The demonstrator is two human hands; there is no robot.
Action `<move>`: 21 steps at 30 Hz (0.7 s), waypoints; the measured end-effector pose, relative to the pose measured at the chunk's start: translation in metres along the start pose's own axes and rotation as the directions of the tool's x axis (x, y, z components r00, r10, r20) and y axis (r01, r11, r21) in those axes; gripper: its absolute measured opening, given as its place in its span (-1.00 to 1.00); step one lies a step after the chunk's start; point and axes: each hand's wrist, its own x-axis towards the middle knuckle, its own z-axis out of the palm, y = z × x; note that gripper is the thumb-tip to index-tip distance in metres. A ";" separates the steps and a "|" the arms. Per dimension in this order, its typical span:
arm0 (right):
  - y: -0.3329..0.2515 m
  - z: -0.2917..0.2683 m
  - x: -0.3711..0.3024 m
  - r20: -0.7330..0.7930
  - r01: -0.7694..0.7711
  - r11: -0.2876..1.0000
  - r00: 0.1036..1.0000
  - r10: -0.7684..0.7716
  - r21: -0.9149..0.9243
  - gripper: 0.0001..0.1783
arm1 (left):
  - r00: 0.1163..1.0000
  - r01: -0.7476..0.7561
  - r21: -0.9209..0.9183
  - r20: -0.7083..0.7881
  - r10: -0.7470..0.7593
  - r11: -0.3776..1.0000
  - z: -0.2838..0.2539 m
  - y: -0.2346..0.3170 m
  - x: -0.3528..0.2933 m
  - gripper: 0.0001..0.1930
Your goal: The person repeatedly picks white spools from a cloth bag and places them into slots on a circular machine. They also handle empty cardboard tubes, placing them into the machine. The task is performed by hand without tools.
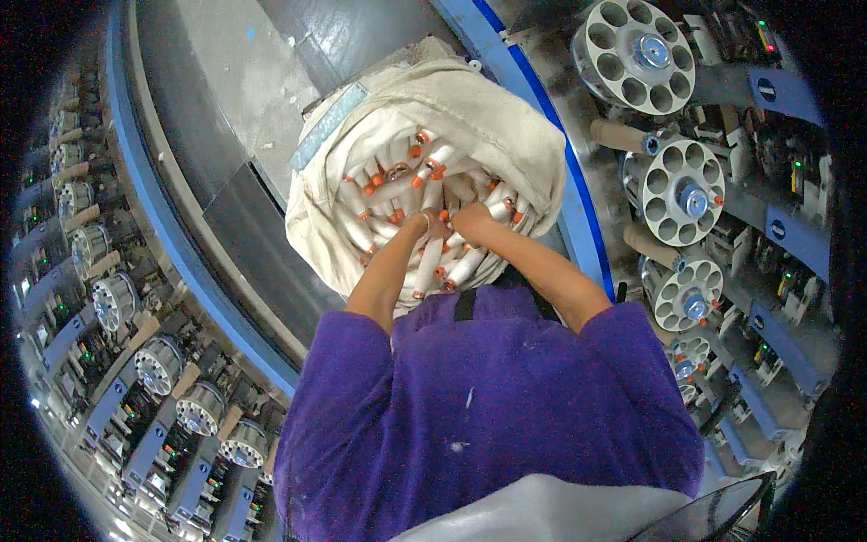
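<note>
A wide cream cloth sack stands in front of me, its mouth rolled open. Inside lie many white yarn bobbins with orange ends, heaped at all angles. Both my arms reach into it. My left hand is closed at the top of a yarn bobbin that slants down towards me. Close beside it, my right hand curls down among the bobbins with its fingers bent; what they hold is hidden. An orange bobbin end shows between the two hands.
At the right stands a winding machine with round multi-hole bobbin magazines and brown tubes, close to the sack. Another row of such magazines runs along the left behind a blue rail. Grey floor lies between.
</note>
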 end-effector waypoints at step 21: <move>0.027 -0.136 -0.241 -0.341 0.437 0.110 0.497 0.798 0.893 -0.83 | 0.559 -0.829 -0.262 -0.381 0.736 0.494 -0.206 0.126 -0.259 -0.75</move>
